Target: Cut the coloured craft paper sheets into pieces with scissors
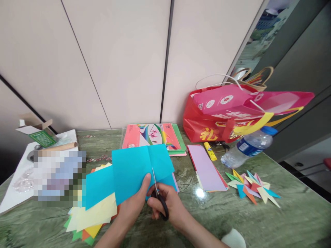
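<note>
My left hand grips a sheet of blue paper by its lower edge, thumb on top. A crease runs down the sheet, right of its middle. In my right hand is a pair of scissors with black handles, its blades pointing up along the crease at the sheet's lower edge. Under and beside the held sheet lies more blue paper. Several cut pieces of cream paper, along with yellow, orange and green ones, are heaped left of my left hand.
Behind the sheet lies a pack of coloured paper. To the right are purple strips, a yellow glue stick, a water bottle, folded paper stars and a red bag. A small green box stands left.
</note>
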`<state>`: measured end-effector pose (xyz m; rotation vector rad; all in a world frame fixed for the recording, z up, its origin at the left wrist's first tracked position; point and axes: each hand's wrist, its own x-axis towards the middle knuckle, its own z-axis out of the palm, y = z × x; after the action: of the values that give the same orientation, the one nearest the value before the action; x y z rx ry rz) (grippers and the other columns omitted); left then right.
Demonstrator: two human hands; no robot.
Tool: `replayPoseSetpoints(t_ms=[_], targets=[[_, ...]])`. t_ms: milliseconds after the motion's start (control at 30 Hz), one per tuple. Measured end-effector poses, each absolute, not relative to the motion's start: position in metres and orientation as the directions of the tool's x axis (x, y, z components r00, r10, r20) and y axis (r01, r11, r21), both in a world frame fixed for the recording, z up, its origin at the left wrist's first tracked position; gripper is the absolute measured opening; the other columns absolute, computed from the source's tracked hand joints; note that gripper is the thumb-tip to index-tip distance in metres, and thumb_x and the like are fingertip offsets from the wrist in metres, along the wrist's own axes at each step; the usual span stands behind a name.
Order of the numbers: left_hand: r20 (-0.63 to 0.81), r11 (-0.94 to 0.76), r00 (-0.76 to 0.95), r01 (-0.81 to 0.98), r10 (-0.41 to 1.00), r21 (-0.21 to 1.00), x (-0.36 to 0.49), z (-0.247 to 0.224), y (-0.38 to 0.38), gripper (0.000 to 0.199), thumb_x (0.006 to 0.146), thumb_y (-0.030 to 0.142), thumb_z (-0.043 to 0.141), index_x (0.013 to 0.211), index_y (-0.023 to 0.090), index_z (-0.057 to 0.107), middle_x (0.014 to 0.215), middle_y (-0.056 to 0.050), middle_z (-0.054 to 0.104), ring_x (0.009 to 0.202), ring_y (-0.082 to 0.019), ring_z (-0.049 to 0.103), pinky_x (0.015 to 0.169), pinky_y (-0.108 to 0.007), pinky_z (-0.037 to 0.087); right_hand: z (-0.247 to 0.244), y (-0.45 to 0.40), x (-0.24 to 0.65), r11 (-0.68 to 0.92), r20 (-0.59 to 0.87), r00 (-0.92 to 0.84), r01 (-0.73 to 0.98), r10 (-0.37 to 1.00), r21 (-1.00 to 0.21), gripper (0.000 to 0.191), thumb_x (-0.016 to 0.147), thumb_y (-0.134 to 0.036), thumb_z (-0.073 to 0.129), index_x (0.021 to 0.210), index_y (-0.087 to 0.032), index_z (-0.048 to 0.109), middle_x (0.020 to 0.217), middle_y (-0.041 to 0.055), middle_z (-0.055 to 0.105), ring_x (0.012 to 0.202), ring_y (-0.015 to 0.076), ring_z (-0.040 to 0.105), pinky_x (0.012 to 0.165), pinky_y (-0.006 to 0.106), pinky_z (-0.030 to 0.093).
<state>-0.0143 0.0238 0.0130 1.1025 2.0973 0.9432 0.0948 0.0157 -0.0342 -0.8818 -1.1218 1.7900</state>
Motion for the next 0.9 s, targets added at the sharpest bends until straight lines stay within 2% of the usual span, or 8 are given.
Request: replayPoseSetpoints(t_ms=[100,167,267,367,633,900], targets=[[-0.199,0.440,-0.499,0.428,0.843,0.789,-0.014,0.013,0.024,0.057,0.067,0.044,0.056,0.112,0.009,0.052,0.126,-0.015,0.049,0.119,-0.028,0.041,0.103,-0.038,0.025,-0.035,0.016,0.095,-0.270,-0.145,-0.411,-0.263,0.900,-0.926,0.039,0.061,-0.045,0.069,0.078,-0.014,0.053,0.039,-0.0087,0.046,0.032,0.0064,0.042,0.039,0.020,0.036],[-0.219,0.447,-0.491,0.415,0.843,0.792,-0.013,0.013,0.023,0.052,0.067,0.042,0.057,0.108,0.010,0.056,0.123,-0.014,0.051,0.118,-0.027,0.042,0.103,-0.038,0.026,-0.034,0.016,0.095,-0.285,-0.166,-0.410,-0.248,0.897,-0.926,0.042,0.059,-0.045,0.070,0.080,-0.014,0.052,0.041,-0.0075,0.049,0.034,0.0076,0.044,0.039,0.020,0.035],[-0.233,0.447,-0.478,0.402,0.847,0.799,-0.012,0.011,0.022,0.042,0.066,0.041,0.059,0.099,0.014,0.061,0.114,-0.011,0.059,0.116,-0.027,0.045,0.102,-0.038,0.029,-0.031,0.017,0.096,-0.296,-0.188,-0.374,-0.256,0.908,-0.920,0.046,0.051,-0.042,0.076,0.077,-0.014,0.050,0.048,-0.0048,0.053,0.042,0.0098,0.048,0.042,0.021,0.035],[-0.238,0.455,-0.489,0.394,0.840,0.798,-0.011,0.005,0.021,0.044,0.064,0.043,0.062,0.100,0.016,0.061,0.112,-0.009,0.060,0.117,-0.026,0.043,0.101,-0.037,0.031,-0.030,0.019,0.096,-0.286,-0.179,-0.337,-0.302,0.924,-0.909,0.046,0.045,-0.036,0.080,0.072,-0.014,0.049,0.056,-0.0035,0.054,0.050,0.0097,0.047,0.047,0.021,0.035],[-0.221,0.443,-0.495,0.393,0.840,0.806,-0.013,-0.004,0.020,0.054,0.062,0.047,0.063,0.108,0.020,0.057,0.123,-0.007,0.053,0.122,-0.023,0.037,0.104,-0.033,0.024,-0.030,0.020,0.097,-0.297,-0.177,-0.343,-0.339,0.922,-0.893,0.046,0.046,-0.033,0.080,0.074,-0.014,0.049,0.060,-0.0028,0.053,0.056,0.0108,0.045,0.052,0.022,0.034],[-0.256,0.465,-0.474,0.401,0.843,0.789,-0.013,-0.002,0.021,0.049,0.064,0.047,0.061,0.105,0.019,0.059,0.118,-0.007,0.057,0.120,-0.024,0.040,0.102,-0.033,0.029,-0.028,0.020,0.096,-0.274,-0.160,-0.343,-0.316,0.926,-0.908,0.045,0.049,-0.037,0.078,0.077,-0.014,0.050,0.058,-0.0033,0.053,0.052,0.0104,0.045,0.049,0.022,0.034]])
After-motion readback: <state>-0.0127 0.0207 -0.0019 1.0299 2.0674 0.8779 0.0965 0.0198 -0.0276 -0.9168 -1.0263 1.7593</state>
